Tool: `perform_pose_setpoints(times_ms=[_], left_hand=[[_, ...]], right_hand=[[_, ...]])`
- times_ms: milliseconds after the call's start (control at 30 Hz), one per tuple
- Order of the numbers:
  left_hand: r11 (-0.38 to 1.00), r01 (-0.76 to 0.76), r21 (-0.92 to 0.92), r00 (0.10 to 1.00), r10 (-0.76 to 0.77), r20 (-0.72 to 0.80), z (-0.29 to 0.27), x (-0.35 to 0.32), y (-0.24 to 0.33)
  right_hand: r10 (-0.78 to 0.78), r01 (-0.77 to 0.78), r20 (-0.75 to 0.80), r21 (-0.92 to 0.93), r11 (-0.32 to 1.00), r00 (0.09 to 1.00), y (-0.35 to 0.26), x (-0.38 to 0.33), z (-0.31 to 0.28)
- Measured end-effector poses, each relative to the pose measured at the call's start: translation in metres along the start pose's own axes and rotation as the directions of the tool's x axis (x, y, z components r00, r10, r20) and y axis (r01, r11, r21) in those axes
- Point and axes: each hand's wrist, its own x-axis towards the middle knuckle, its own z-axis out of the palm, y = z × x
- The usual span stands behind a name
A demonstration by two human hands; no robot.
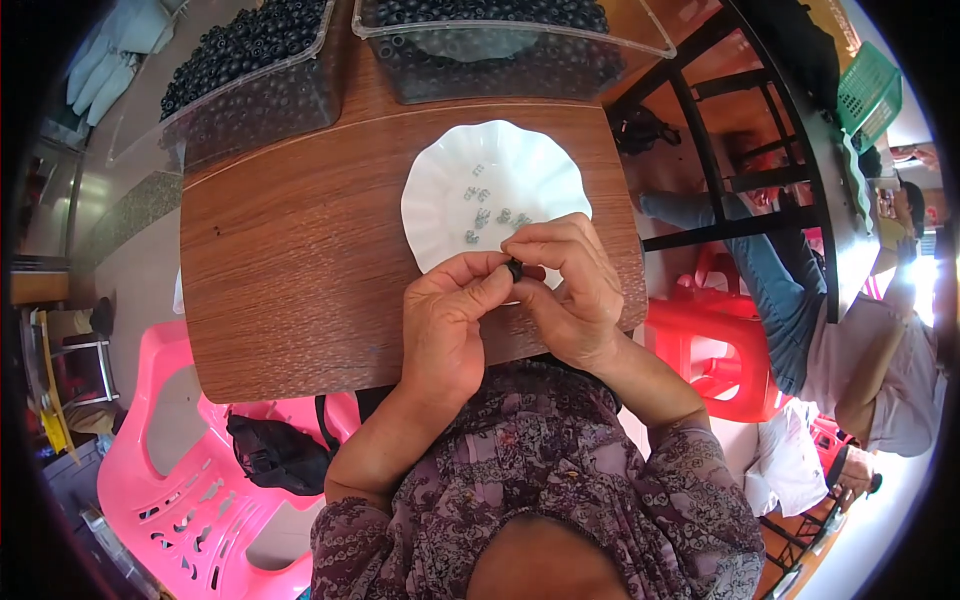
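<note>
Above the near edge of the table, my left hand (447, 325) and my right hand (578, 295) meet fingertip to fingertip. Between them they pinch a small black part (514, 269), mostly covered by the fingers. A white plate with a scalloped rim (424, 195) lies just beyond, partly behind my right hand. Scattered on it are several tiny silvery pieces (482, 217), possibly small springs, too small to be sure.
Two clear plastic bins hold many small black ring-shaped parts (250, 50) at the table's (300, 290) far side. A pink chair (160, 480) with a black bag (275, 455) stands at left. Red stools (710, 345), a black-framed table (850, 250) and a seated person (860, 370) are at right.
</note>
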Motion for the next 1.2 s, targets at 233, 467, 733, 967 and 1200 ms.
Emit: perform_pose_setpoints(times_ms=[233,467,733,967,1200], left_hand=[[0.999,0.004,-0.042,1.000,-0.005,-0.020,0.002,-0.004,-0.003],[0.999,-0.039,0.004,0.999,0.039,-0.023,-0.002,-0.003,-0.008],[0.992,-0.098,0.075,0.995,0.096,0.036,0.000,-0.005,-0.004],[0.992,-0.106,0.070,0.994,0.106,0.010,-0.003,-0.008,-0.006],[0.993,-0.087,0.076,0.996,0.088,-0.014,-0.006,-0.010,-0.008]], right_hand=[[-0.081,0.083,-0.033,0.052,0.995,0.996,0.004,-0.002,0.000],[-0.068,0.073,-0.045,0.126,0.989,0.997,0.008,-0.004,0.007],[0.231,-0.209,-0.010,0.388,0.898,0.973,0.006,-0.017,0.011],[0.129,-0.133,0.032,0.156,0.979,0.991,0.000,-0.014,0.005],[-0.055,0.055,-0.039,0.012,0.998,0.998,0.005,-0.007,0.005]])
